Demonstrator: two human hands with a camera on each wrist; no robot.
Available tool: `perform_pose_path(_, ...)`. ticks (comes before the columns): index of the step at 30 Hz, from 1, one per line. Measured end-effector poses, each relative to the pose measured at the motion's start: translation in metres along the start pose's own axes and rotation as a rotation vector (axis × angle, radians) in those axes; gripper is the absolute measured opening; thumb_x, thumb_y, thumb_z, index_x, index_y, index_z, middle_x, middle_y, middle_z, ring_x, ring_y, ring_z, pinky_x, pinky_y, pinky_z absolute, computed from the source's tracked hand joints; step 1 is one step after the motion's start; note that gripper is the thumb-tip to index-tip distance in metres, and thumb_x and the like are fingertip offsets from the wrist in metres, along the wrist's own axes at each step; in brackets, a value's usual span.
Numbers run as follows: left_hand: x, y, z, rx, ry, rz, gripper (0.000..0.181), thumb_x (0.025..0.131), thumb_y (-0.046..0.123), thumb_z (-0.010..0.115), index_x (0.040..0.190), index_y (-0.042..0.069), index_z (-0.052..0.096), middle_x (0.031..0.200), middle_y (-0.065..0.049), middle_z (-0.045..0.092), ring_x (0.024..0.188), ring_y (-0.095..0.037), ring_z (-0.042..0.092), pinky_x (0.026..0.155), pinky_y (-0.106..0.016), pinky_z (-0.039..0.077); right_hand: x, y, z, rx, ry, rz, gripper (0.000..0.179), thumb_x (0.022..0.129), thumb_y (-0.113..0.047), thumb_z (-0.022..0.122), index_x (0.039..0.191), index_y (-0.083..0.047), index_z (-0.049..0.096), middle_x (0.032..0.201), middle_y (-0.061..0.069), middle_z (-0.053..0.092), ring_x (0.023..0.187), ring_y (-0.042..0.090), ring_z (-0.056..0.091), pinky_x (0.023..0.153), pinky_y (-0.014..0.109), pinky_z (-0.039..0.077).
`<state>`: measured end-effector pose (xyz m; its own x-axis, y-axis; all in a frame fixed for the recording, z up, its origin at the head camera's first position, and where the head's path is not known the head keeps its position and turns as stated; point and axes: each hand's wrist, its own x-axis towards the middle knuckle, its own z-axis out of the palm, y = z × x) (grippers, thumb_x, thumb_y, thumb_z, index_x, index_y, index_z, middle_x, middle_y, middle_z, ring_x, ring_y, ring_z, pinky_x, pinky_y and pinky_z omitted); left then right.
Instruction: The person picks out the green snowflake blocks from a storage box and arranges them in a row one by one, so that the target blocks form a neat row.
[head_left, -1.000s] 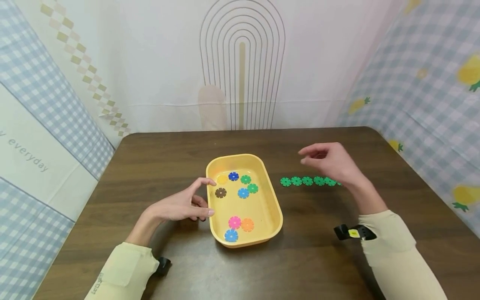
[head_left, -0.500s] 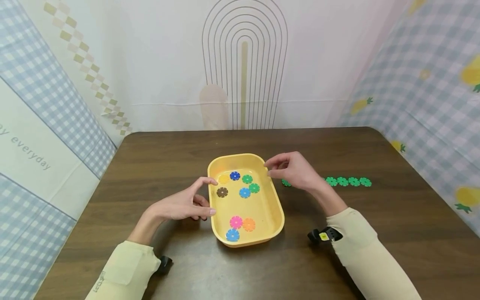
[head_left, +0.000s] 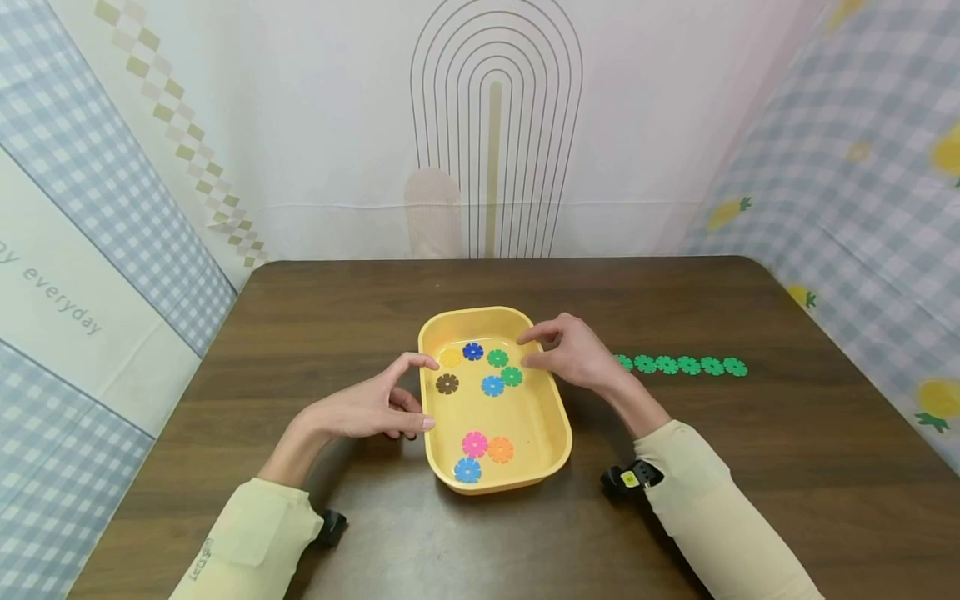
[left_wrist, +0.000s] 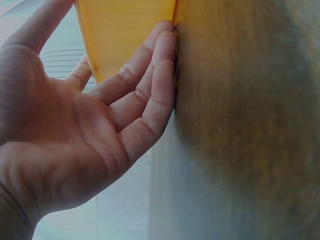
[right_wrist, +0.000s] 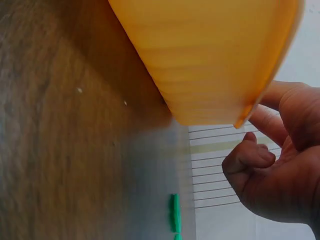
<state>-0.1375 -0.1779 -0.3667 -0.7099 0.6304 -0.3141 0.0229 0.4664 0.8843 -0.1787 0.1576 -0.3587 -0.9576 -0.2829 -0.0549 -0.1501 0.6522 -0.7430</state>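
Note:
A yellow plastic tray (head_left: 536,417) stands on the table with several flower-shaped discs inside. A blue (head_left: 492,385) and a green disc (head_left: 512,377) lie side by side there. Thumb and index finger of my left hand (head_left: 367,404) hook over the tray's left rim; the left wrist view shows the other fingers (left_wrist: 162,90) against its outer wall and the table, so the hand grips that side. My right hand (head_left: 573,354) reaches over the right rim, thumb and index finger apart near the green discs, holding nothing visible. The right wrist view shows its other fingers (right_wrist: 247,155) bent outside the tray.
A straight row of green discs (head_left: 688,365) lies on the table right of the tray, its left end partly behind my right hand. The brown table (head_left: 337,300) has a patterned cloth backdrop (head_left: 637,125) behind it and at both sides.
My right hand has moved left and down, from above the green row to over the tray's right rim, with its fingers now inside. My left hand stays on the left rim.

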Motion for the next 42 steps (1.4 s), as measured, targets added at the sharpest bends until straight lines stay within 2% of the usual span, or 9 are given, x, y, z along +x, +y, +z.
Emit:
perform_pose_path(5, 0.0, 0.0, 0.0, -0.003, 0.003, -0.003, 0.082, 0.096, 0.036, 0.079, 0.155, 0.02, 0.023, 0.103, -0.012, 0.075, 0.09, -0.026, 0.07, 0.081, -0.039, 0.058, 0.002, -0.008, 0.006, -0.071, 0.002, 0.076, 0.032, 0.089, -0.018, 0.084, 0.12, -0.011, 0.08, 0.117, 0.016, 0.056, 0.106, 0.029, 0.047, 0.079, 0.035, 0.047)
perform_pose_path(12, 0.0, 0.0, 0.0, -0.006, 0.004, -0.004, 0.081, 0.096, 0.035, 0.079, 0.154, 0.02, 0.024, 0.103, -0.012, 0.075, 0.09, -0.026, 0.07, 0.081, -0.038, 0.058, 0.003, -0.016, 0.011, -0.125, -0.078, 0.146, 0.028, 0.089, -0.018, 0.083, 0.117, -0.014, 0.081, 0.133, 0.015, 0.058, 0.117, 0.03, 0.05, 0.084, 0.035, 0.059)
perform_pose_path(16, 0.0, 0.0, 0.0, -0.004, 0.005, -0.009, 0.081, 0.096, 0.036, 0.079, 0.154, 0.02, 0.024, 0.104, -0.011, 0.075, 0.09, -0.026, 0.07, 0.081, -0.038, 0.058, 0.005, -0.02, 0.013, -0.166, -0.101, 0.154, 0.029, 0.087, -0.018, 0.085, 0.116, -0.013, 0.081, 0.134, 0.014, 0.065, 0.116, 0.029, 0.058, 0.083, 0.035, 0.062)
perform_pose_path(22, -0.001, -0.001, 0.0, -0.002, 0.007, -0.015, 0.081, 0.096, 0.037, 0.079, 0.154, 0.022, 0.024, 0.105, -0.011, 0.075, 0.091, -0.026, 0.071, 0.082, -0.039, 0.058, 0.012, -0.026, 0.016, -0.254, -0.121, 0.144, 0.029, 0.086, -0.019, 0.086, 0.114, -0.012, 0.081, 0.129, 0.012, 0.072, 0.102, 0.025, 0.065, 0.077, 0.032, 0.062)
perform_pose_path(29, 0.001, -0.001, 0.0, -0.001, 0.009, -0.023, 0.081, 0.095, 0.038, 0.08, 0.153, 0.024, 0.025, 0.106, -0.01, 0.075, 0.091, -0.026, 0.071, 0.082, -0.038, 0.058, 0.015, -0.03, 0.02, -0.295, -0.142, 0.165, 0.032, 0.085, -0.017, 0.086, 0.115, -0.008, 0.08, 0.122, 0.013, 0.073, 0.083, 0.02, 0.072, 0.073, 0.032, 0.064)
perform_pose_path(36, 0.002, 0.001, 0.0, 0.003, 0.001, -0.018, 0.081, 0.095, 0.038, 0.079, 0.153, 0.022, 0.025, 0.107, -0.01, 0.076, 0.09, -0.026, 0.071, 0.082, -0.038, 0.058, 0.015, -0.032, 0.024, -0.348, -0.152, 0.153, 0.032, 0.085, -0.014, 0.087, 0.113, -0.004, 0.076, 0.116, 0.015, 0.071, 0.081, 0.021, 0.072, 0.072, 0.034, 0.064)
perform_pose_path(42, 0.0, 0.001, 0.0, 0.002, 0.007, -0.024, 0.082, 0.095, 0.038, 0.08, 0.153, 0.022, 0.025, 0.106, -0.011, 0.076, 0.09, -0.026, 0.071, 0.082, -0.038, 0.058, 0.017, -0.031, 0.029, -0.432, -0.141, 0.135, 0.027, 0.085, -0.016, 0.086, 0.107, -0.004, 0.076, 0.107, 0.012, 0.072, 0.079, 0.02, 0.07, 0.072, 0.033, 0.063)
